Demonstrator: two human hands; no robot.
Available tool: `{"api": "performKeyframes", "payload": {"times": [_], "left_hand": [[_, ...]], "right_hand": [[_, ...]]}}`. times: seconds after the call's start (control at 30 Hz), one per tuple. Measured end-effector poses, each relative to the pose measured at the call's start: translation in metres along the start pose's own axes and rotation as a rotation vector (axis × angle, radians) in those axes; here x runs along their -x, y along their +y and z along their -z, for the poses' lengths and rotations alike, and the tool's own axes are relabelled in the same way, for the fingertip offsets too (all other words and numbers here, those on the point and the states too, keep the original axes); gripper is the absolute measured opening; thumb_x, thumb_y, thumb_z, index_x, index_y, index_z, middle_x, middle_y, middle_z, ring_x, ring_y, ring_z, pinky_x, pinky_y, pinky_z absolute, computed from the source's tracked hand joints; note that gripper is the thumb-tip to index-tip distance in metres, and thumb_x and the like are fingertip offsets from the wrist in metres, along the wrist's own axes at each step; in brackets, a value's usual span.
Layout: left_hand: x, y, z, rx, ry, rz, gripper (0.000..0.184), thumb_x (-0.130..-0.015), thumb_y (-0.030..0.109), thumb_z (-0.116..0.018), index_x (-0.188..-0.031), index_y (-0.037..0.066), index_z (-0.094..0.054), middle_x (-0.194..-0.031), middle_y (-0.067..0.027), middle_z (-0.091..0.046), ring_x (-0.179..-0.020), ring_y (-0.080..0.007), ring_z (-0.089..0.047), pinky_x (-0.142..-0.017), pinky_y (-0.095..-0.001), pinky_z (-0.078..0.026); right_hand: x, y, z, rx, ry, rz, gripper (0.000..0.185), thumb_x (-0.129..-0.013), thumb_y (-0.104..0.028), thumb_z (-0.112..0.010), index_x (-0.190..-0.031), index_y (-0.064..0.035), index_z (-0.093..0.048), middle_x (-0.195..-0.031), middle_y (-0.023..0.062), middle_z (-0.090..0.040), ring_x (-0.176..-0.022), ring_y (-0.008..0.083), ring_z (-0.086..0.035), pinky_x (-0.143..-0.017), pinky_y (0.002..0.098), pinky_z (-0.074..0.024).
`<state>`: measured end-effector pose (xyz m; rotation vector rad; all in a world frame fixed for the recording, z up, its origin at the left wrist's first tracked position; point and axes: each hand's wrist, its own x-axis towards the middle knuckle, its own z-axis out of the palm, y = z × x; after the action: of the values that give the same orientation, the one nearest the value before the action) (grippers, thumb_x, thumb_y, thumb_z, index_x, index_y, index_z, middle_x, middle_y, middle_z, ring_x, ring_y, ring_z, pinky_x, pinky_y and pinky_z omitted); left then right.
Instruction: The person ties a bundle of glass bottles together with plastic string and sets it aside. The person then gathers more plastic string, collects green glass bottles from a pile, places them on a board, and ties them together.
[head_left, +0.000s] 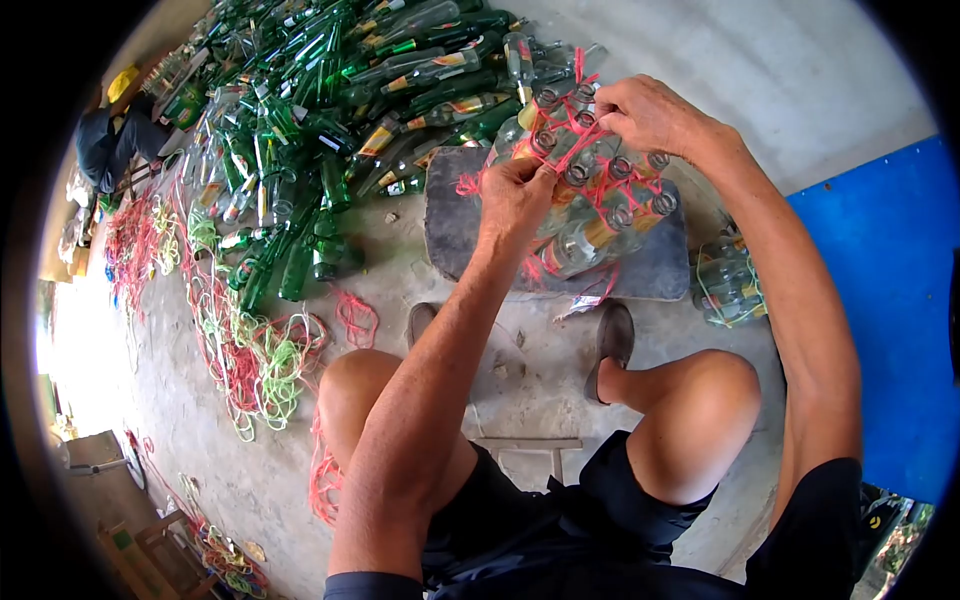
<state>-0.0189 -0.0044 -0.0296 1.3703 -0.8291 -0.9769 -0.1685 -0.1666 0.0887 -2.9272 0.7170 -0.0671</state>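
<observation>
Several clear glass bottles (578,245) stand in a cluster on a dark, worn board (452,220), bound around their necks with pink string (572,152). My left hand (515,197) is at the cluster's near left side, its thumb and fingers pinched on the string. At the far right, above the bottle mouths, my right hand (645,112) is also closed on the string, with its fingertips partly hidden. A stretch of string runs between both hands across the necks. Loose string ends hang at the left and near sides of the cluster.
A big heap of green and clear bottles (330,90) lies at the back left. Tangled pink and green string (265,365) covers floor to the left. Another tied bottle bundle (728,285) and a blue panel (870,300) are at right. A person (125,140) sits far left.
</observation>
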Motion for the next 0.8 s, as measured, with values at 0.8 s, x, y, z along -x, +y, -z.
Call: {"api": "performKeyframes", "payload": {"times": [0.8], "left_hand": [[-0.003,-0.015,-0.007,0.183,-0.019,0.021,0.025,-0.103,0.019,-0.062,-0.107,-0.001,-0.078,-0.086,-0.0039,-0.076,-0.068,-0.0067,-0.061,-0.054,-0.026,-0.045]], "right_hand": [[-0.021,0.003,0.006,0.05,-0.057,0.016,0.019,-0.097,-0.014,-0.056,-0.089,0.0032,-0.06,-0.075,0.0199,-0.065,-0.063,0.035,-0.067,-0.072,0.0489,-0.0526]]}}
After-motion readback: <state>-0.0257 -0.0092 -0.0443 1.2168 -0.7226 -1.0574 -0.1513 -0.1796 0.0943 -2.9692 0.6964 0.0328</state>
